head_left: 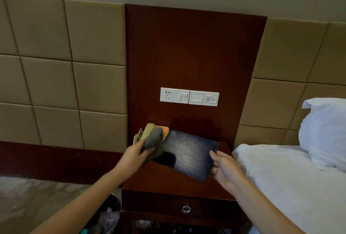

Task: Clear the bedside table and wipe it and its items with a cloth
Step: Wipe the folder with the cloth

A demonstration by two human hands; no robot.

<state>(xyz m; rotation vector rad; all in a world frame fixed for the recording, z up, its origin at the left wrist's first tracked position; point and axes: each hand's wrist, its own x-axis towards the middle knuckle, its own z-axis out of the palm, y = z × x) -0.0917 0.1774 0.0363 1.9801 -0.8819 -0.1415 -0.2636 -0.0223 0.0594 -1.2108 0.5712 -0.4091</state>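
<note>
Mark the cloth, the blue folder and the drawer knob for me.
cloth (154, 137), head view, middle of the bunch
blue folder (189, 154), head view, centre of cover
drawer knob (186, 209), head view, its round face

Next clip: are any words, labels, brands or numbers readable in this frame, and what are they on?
No text is readable.
Switch panel: only small symbols on the buttons, too small to read.
Dark blue folder: no lettering visible on the cover.
Telephone: an orange label shows behind the cloth, too blurred to read.
</note>
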